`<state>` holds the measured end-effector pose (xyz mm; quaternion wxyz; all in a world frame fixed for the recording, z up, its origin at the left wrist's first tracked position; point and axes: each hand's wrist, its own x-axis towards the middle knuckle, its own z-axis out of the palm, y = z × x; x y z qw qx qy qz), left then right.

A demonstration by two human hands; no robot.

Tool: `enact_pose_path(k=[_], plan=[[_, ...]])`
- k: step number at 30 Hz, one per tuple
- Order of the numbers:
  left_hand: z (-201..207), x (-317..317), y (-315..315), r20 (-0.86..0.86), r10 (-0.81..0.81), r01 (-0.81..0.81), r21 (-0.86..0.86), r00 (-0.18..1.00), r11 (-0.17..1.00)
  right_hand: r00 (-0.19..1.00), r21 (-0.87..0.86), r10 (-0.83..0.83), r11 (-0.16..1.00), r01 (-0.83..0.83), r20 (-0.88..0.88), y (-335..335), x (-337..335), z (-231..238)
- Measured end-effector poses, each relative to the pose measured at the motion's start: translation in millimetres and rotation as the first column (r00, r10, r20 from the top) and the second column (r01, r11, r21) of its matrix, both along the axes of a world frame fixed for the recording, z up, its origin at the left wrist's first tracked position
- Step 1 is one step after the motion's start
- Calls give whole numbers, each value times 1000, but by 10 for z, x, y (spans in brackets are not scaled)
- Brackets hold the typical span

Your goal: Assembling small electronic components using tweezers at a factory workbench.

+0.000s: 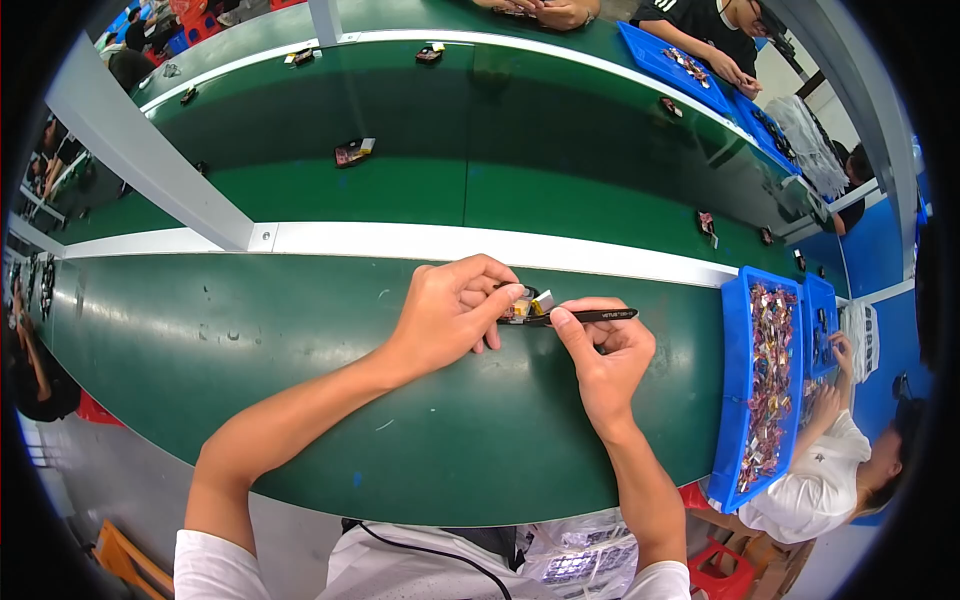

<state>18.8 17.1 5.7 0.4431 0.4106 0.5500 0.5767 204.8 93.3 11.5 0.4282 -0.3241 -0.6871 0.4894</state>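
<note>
Above the green worktop, my left hand (455,310) is closed around a small dark electronic device (518,312), its thumb and forefinger pinching one end. A yellow and white piece shows at the device's right side. In my right hand (606,350) I grip a pair of black tweezers (600,315) between thumb and fingers. The tweezers lie nearly level, their tips pointing left at the device. Whether the tips touch it is too small to tell.
To the right stands a blue bin (735,390) full of small wired parts. Behind a white rail (400,243) runs a green conveyor belt (300,190) carrying several small devices, one a dark assembly (354,152). A grey post (150,150) rises at left. Co-workers sit around.
</note>
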Motion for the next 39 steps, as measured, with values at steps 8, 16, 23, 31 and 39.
enact_pose_path(k=[8, 16, 23, 31, 39], plan=[[-30, 13, -8, 9, 13, -14, 34, 1000, 999, 1000, -113, -8, 994, 8, 4, -43, -31, 67], [-42, 51, -26, -73, 42, -30, 168, 996, 985, 1000, -365, 4, 931, -4, 1, 14, 1, 132], [-66, 53, -24, -117, 35, -11, 200, 993, 980, 1000, -376, -4, 927, 5, 2, 22, 7, 127], [-86, 40, -2, 18, 20, -23, 156, 1000, 987, 1000, -383, -2, 924, -9, -28, 4, 1, 133], [-55, 14, 7, 143, -24, 14, 75, 989, 997, 996, -362, -27, 932, -5, -83, -22, -2, 118]])
